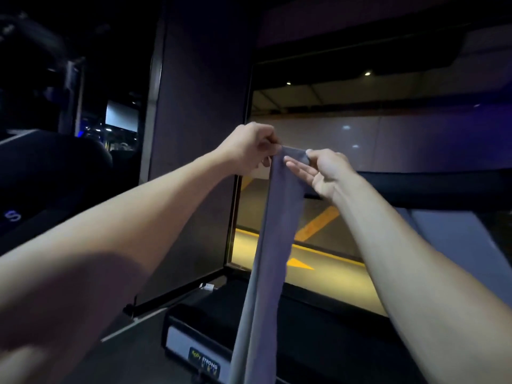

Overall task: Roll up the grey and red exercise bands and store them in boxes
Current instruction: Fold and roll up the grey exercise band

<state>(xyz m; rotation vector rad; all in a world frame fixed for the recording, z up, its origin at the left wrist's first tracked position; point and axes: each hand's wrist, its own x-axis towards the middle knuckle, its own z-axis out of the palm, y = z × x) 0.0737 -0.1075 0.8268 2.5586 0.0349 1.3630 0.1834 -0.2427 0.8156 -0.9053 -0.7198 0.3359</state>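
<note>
A long grey exercise band (pixel 273 236) hangs straight down from my raised hands to the bottom of the view. My left hand (pixel 249 146) pinches the band's top left corner with curled fingers. On the other side, my right hand (pixel 318 170) holds the top right corner between thumb and forefinger, the other fingers stretched out along the band. Below, a black box (pixel 199 325) with a "Body Strong" label stands with its top open. The band's lower part passes in front of it. No red band is visible.
A large window (pixel 332 231) straight ahead looks onto a floor with yellow markings. A dark wall panel (pixel 194 134) rises to the left of it. Dark gym equipment (pixel 41 176) fills the far left. The box stands on a dark floor or ledge.
</note>
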